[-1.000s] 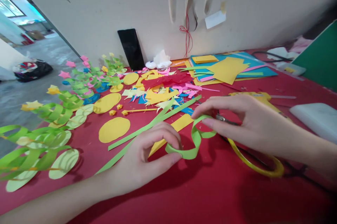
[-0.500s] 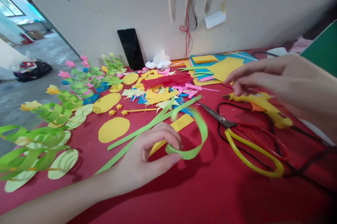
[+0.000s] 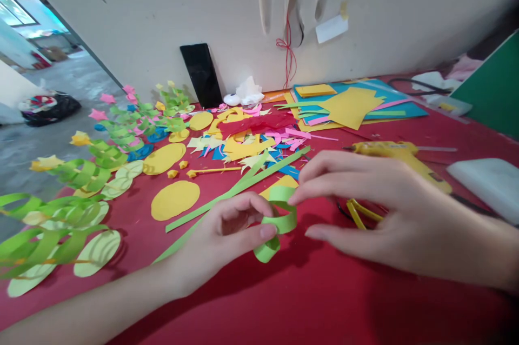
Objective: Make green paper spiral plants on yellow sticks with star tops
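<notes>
A yellow glue gun (image 3: 389, 151) lies on the red table (image 3: 324, 302); scissors (image 3: 360, 211) lie near it. A black phone (image 3: 201, 74) leans against the wall; yellow paper ovals (image 3: 175, 199) lie further left.

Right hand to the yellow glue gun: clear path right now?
Probably yes: the glue gun lies just beyond the right hand, nothing between them, though that hand touches the green strip.

The curled paper strip (image 3: 283, 223) is light green, the cloth tabletop (image 3: 324, 302) red, the plastic glue gun (image 3: 387, 150) yellow.
</notes>
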`<action>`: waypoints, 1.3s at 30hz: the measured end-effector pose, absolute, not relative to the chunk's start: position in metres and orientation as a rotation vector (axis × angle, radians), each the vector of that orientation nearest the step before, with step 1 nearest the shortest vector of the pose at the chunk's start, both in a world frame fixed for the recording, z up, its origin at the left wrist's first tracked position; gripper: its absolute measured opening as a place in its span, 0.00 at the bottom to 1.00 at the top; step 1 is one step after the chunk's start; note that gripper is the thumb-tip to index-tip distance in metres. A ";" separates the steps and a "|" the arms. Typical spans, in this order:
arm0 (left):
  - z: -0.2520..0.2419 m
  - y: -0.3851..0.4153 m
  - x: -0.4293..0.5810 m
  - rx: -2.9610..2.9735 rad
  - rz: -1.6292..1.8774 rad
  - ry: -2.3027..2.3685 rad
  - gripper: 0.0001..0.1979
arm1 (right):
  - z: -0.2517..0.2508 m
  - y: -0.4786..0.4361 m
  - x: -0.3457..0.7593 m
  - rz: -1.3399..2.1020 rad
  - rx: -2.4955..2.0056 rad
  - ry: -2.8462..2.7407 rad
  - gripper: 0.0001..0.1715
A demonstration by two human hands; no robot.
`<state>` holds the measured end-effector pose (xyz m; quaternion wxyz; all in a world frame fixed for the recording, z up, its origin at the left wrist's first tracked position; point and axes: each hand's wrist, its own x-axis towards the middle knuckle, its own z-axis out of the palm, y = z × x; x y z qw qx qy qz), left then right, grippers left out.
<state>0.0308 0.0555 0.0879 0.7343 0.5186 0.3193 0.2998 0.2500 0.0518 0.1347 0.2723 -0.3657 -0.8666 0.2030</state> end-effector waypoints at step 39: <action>0.087 0.060 0.035 1.023 0.639 0.821 0.06 | 0.116 0.064 0.236 1.324 -1.312 -1.625 0.13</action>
